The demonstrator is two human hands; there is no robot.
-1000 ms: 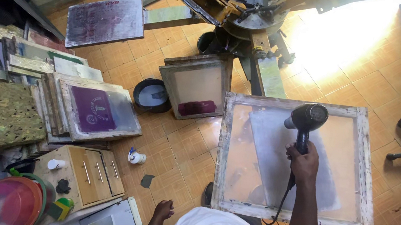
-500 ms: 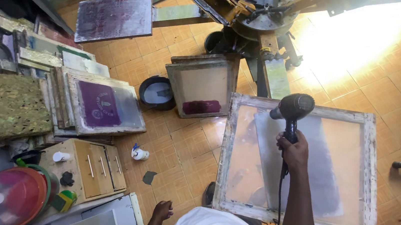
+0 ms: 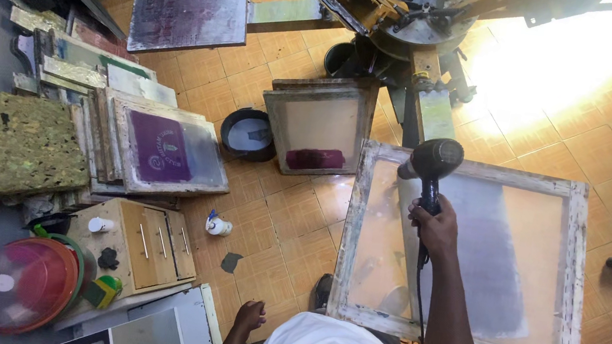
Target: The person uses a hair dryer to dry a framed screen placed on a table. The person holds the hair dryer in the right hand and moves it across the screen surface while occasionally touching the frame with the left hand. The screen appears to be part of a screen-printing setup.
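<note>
Since half a second ago the black hair dryer (image 3: 430, 163) has drifted a little toward the upper left corner of the wooden printing screen frame (image 3: 574, 279), its nozzle aimed down at the mesh, apparently to dry the grey coated patch (image 3: 488, 262). The right hand (image 3: 434, 229) is wrapped tight round the dryer's handle above the frame's middle. The left hand (image 3: 249, 318) hangs left of the frame, fingers loosely curled, holding nothing. Stacked screens (image 3: 162, 149) lean well left of the frame.
</note>
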